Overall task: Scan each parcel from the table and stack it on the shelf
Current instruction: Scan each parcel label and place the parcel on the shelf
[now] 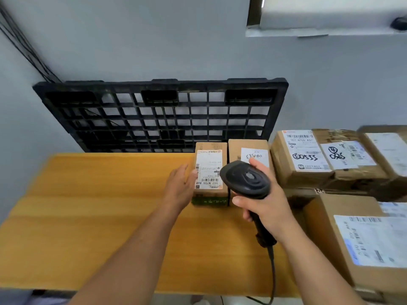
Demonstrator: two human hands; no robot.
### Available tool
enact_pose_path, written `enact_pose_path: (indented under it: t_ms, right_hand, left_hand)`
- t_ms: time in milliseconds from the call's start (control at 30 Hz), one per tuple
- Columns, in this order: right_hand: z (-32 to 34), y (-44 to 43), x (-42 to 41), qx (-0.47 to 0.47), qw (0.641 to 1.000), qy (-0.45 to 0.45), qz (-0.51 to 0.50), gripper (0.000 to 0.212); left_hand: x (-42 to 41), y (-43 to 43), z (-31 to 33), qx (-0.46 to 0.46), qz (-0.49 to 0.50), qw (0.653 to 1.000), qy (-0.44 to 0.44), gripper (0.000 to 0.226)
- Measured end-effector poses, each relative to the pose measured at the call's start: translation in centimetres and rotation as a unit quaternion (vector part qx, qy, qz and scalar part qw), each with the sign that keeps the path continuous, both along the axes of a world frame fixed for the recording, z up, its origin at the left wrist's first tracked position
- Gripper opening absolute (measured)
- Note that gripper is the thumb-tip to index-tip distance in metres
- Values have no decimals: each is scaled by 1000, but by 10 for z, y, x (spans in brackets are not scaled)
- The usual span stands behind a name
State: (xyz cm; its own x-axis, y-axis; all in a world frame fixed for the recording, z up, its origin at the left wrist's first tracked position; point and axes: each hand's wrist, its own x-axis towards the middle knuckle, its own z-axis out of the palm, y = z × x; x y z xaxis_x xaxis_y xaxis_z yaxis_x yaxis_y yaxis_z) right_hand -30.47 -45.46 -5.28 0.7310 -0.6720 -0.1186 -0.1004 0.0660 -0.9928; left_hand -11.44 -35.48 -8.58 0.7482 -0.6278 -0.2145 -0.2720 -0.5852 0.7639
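Right hand round scanner over labelled parcel

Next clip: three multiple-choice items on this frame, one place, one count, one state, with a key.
1. Where is the black pallet? A on the shelf; B leaning against the wall behind the table; C in the person's hands.
2. How many parcels stand on the table? A none; B two; C five.
3. What is the right hand doing? A resting flat; B lifting a parcel; C gripping the scanner.
Key: 1B, it stands tilted against the wall; 2B, two stand side by side at the back edge; 3C, fingers curl round its handle.
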Motion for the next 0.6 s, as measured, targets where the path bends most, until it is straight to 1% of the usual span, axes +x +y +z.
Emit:
enact_pose_path:
  t_ms: [167, 267, 333, 433, 500, 600]
  right_hand:
    - [-18, -7, 22, 25, 999, 34, -15, 89]
    - [-25, -8, 28, 31, 998, 48, -14, 90]
    - [-29, -6, 30, 36, 998, 51, -13, 90]
    - [-34, -1, 31, 47, 998, 52, -8, 92]
    - [-36, 3, 30, 56, 997, 57, -1, 95]
    - [-38, 12, 30, 61, 996, 62, 16, 96]
  left_hand:
    - [20, -22, -13, 8, 1, 997, 73, 57]
    - [20, -25, -20, 15, -10, 994, 109, 55]
    - [20, -20, -24, 12, 2, 989, 149, 61]
    - [18, -3, -25, -3, 10, 976, 217, 74]
    - [14, 9, -28, -8, 10, 961, 277, 81]
    - [9, 20, -38, -26, -5, 945, 326, 80]
